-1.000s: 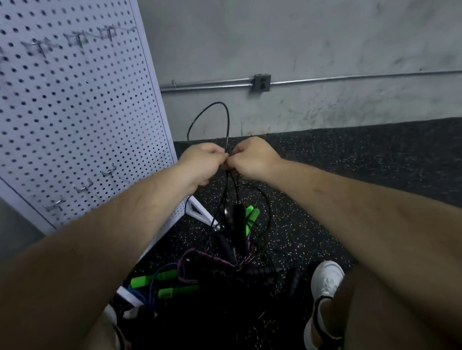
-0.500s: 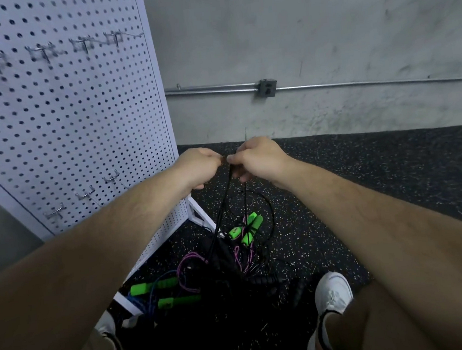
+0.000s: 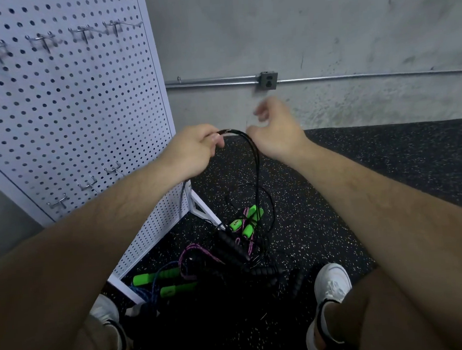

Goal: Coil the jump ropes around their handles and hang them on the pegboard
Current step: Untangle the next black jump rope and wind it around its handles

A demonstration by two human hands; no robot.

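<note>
The left hand (image 3: pixel 194 153) pinches a folded bundle of thin black rope (image 3: pixel 252 156) between thumb and fingers, the strands arching out of the pinch to the right and dropping toward the floor. The right hand (image 3: pixel 274 127) is just beside that arch, fingers loosely spread and blurred, holding nothing that can be seen; it looks released from the rope.

Below the grip the strands run down into a pile (image 3: pixel 231 253) of ropes on the speckled mat (image 3: pixel 392 174), between the person's two white shoes. Black foam handles (image 3: pixel 231 243) lie there among a pair of green handles (image 3: pixel 246 223) wound with a purple rope, and more green handles (image 3: pixel 160 277) with a blue rope sit nearer the foot of the pegboard (image 3: pixel 65 111). Which black handles belong to the held rope cannot be told.

The pegboard stands at the left, with a row of hooks (image 3: pixel 81 37) near its top and another hook row (image 3: pixel 88 186) lower down; all appear bare, so nothing seems hung yet.

The main risk is the tangle below. If the left hand lifts further, the hanging strands will likely drag the purple rope and its green handles up with them, since they cross in the heap. With only one hand on the bundle, the stiff thin loops could spring out of the pinch and undo the fold. Coiling before the handles are freed would likely lock a knot in, and a loose trailing strand could catch on the pegboard's foot or a shoe
</note>
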